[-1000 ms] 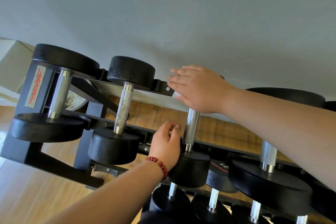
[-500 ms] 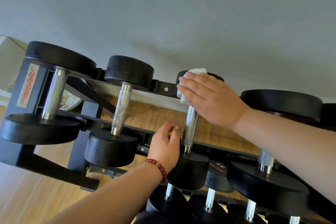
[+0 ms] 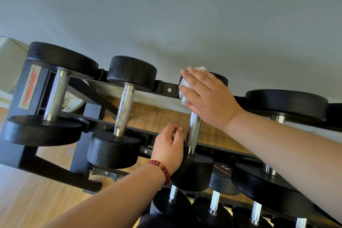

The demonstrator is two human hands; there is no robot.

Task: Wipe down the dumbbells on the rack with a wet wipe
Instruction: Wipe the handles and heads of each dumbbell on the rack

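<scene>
Leftward of the hands: large dumbbell and smaller dumbbell on the rack.
Left hand: fingers curled, resting against the near head of the middle dumbbell; grip unclear.
Right hand: flat, fingers straight, pressing the wet wipe on its far head.

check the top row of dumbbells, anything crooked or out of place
Nothing stands out. The top-row dumbbells lie across the rack rails, handles roughly parallel. The right hand presses the wet wipe on the third dumbbell, at its far head.
</scene>
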